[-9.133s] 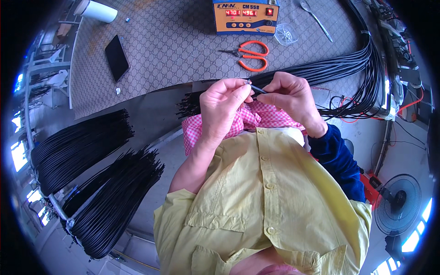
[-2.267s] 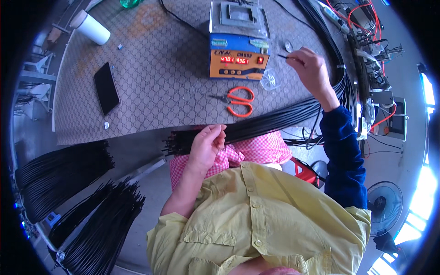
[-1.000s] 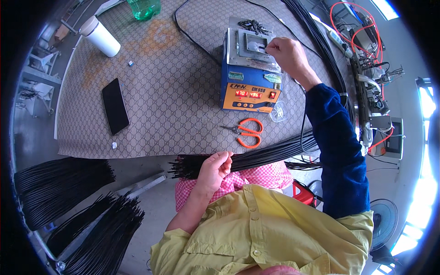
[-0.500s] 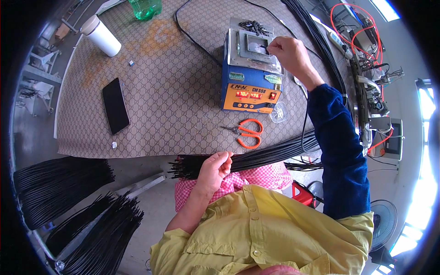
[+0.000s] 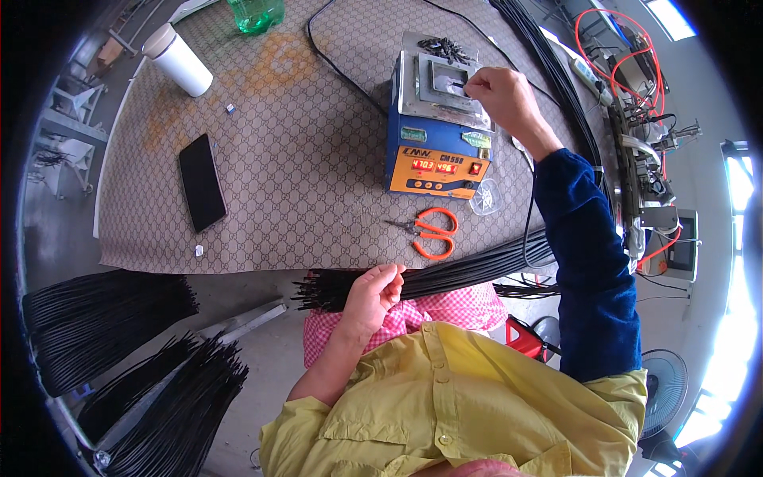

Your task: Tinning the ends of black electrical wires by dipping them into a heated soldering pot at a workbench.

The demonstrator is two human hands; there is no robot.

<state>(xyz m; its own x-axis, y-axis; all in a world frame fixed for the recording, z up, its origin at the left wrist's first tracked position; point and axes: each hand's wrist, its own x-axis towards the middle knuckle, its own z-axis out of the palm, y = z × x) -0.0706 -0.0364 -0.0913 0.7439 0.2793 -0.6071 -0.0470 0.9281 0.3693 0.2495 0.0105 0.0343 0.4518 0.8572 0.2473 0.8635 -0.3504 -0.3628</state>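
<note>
My right hand (image 5: 504, 94), in a dark blue sleeve, reaches over a solder pot (image 5: 434, 168) with a blue body and an orange front panel. Its fingers pinch a small dark piece (image 5: 458, 84) whose tip is over the square metal-rimmed well (image 5: 450, 67); what kind of piece it is cannot be made out. At the table's front edge my left hand (image 5: 373, 296) is closed, thumb against fingers, beside a bundle of black cables (image 5: 469, 269). Whatever it may hold is hidden. Orange-handled scissors (image 5: 434, 233) lie on the table between the two hands.
Small black pieces (image 5: 445, 50) are heaped behind the well. A clear dish (image 5: 485, 197) sits right of the pot. A phone (image 5: 203, 184), white bottle (image 5: 178, 62) and green bottle (image 5: 257, 14) stand or lie leftward. Black cables (image 5: 111, 326) hang at lower left.
Both hands keep nearly the same places and grips. The whole view has shifted very slightly.
</note>
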